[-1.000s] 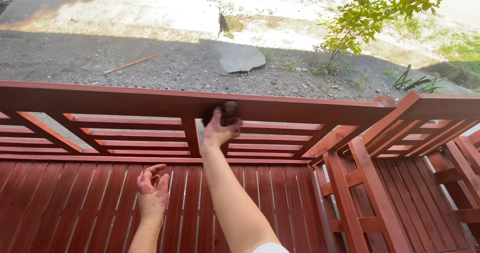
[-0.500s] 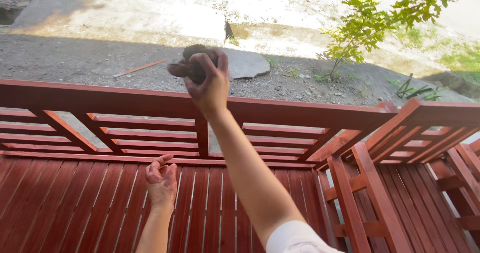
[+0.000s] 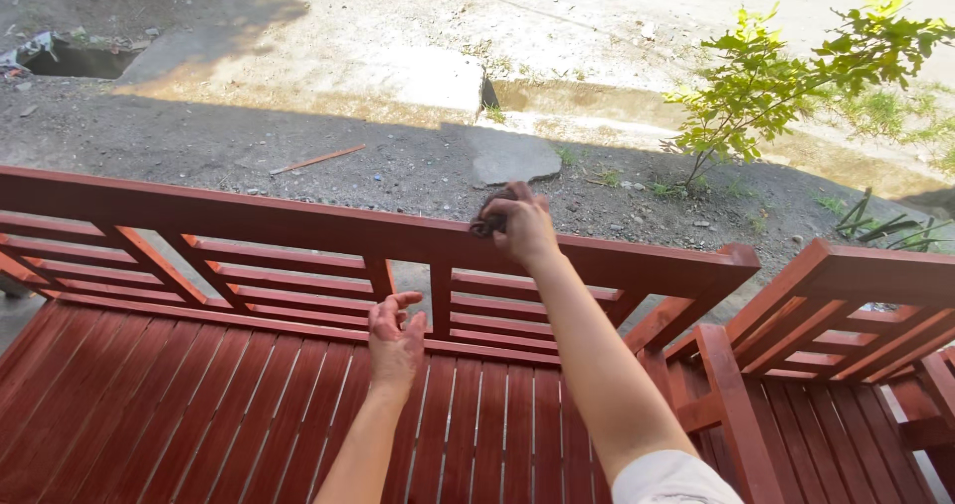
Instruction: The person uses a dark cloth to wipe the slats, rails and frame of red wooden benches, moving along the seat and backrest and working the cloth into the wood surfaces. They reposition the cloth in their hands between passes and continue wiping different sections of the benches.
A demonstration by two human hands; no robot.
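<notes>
Red-brown painted wood forms a slatted bench (image 3: pixel 249 404) seen from above, and the person's right hand (image 3: pixel 522 223) is closed around a small dark crumpled rag (image 3: pixel 487 220), pressing it against the top rail (image 3: pixel 298 227) of the backrest as one would to rub its surface. The left hand (image 3: pixel 395 340) hovers loosely curled and empty just above the seat slats, close to the lower back rail. Only a wadded dark edge of the rag shows beside the fingers.
</notes>
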